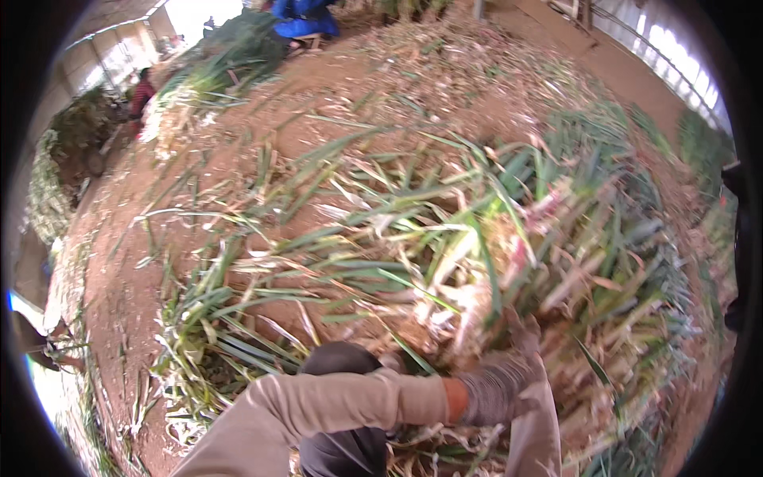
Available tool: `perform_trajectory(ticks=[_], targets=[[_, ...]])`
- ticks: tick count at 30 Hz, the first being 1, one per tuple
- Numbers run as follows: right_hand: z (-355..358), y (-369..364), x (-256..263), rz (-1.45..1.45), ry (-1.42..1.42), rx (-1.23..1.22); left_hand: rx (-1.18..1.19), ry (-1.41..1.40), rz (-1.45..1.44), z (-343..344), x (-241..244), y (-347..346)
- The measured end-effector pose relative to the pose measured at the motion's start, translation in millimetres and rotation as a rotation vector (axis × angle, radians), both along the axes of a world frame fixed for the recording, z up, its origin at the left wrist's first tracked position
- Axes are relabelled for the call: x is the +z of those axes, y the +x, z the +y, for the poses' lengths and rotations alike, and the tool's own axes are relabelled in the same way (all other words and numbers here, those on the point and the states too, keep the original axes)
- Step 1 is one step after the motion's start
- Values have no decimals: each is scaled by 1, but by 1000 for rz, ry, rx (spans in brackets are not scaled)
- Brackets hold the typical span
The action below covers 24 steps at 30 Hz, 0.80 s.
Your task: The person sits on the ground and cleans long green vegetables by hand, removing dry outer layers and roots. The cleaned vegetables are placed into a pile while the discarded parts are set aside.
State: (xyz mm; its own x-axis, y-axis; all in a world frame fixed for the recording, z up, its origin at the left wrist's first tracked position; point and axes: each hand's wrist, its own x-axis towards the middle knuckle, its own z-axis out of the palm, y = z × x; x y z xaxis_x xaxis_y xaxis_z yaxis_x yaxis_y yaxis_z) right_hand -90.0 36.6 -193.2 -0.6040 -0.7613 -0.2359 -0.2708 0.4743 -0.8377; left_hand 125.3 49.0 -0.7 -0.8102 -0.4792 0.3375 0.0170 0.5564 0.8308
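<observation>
My left arm reaches across to the right, and my left hand [493,389], in a grey knitted glove, lies against my right forearm. My right hand [524,335], also gloved and blurred, is at the near edge of a heap of long green onions [614,238]. Their pale root ends face me, with dirt and dry husks clinging to them. Just beyond my hands lies a loose bunch of green onions [453,268], its leaves stretching left. Fingers of both hands are too blurred or hidden to show a grip. My dark-clad knee [343,358] shows below my left sleeve.
Trimmed leaves [202,322] lie piled to the left on a brown earth floor [137,286]. Farther off, a person in blue [305,19] sits by a green onion heap [238,56]. Someone in red stripes [142,95] is beyond, near a loaded cart [83,149].
</observation>
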Motion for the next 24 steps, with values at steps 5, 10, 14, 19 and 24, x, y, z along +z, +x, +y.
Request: perform_trajectory(ticks=[5,10,14,19,24], targets=[[-52,11,-17,212,467,-17,-94,87,-235,-30,23,7],[-82,56,-28,-162,219,-71,46,62,-103,-39,0,7],[-100,58,-37,-645,20,-260,6,-48,-60,-47,5,-15],[-39,46,-14,-727,-119,-206,20,-13,-309,-48,14,-7],[70,3,30,-688,-230,-146,40,-43,-279,-46,10,-29]])
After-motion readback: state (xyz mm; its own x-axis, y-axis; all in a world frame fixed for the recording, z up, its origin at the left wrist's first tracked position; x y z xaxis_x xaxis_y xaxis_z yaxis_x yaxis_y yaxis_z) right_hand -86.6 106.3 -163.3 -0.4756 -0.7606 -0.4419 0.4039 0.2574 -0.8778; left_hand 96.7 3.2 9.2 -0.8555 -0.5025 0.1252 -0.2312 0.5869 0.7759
